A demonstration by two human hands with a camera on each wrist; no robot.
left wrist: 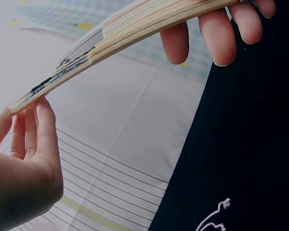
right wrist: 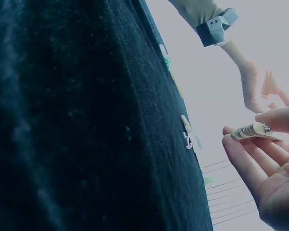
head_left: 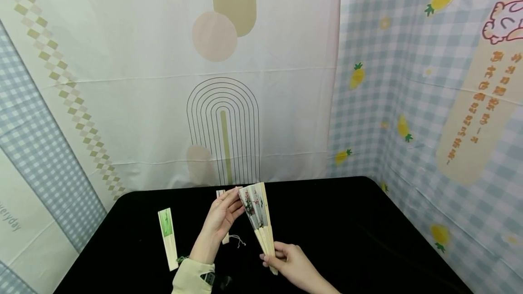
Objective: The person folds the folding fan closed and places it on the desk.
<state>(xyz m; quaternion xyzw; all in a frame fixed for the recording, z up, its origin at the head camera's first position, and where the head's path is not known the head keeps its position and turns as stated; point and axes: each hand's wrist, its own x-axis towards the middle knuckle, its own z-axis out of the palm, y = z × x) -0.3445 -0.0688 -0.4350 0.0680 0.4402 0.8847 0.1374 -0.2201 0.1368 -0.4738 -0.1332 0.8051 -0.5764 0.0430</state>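
A partly spread folding fan (head_left: 256, 210) with pale wooden ribs and a white leaf printed with flowers is held tilted above the black table. My right hand (head_left: 293, 262) pinches the ribs at its lower end between thumb and fingers. At the top of the leaf, my left hand (head_left: 222, 216) pinches the outer edge with its fingertips. The left wrist view shows the fan (left wrist: 144, 36) edge-on, with its ribs stacked close together. In the right wrist view the rib ends (right wrist: 248, 131) sit between my right thumb and fingers.
A closed folding fan with a green leaf (head_left: 167, 226) lies on the black table (head_left: 347, 226) at the left. Behind my left wrist lies another closed fan (head_left: 225, 240), mostly hidden, with a pale cord (head_left: 237, 238). Patterned cloths hang behind and beside the table.
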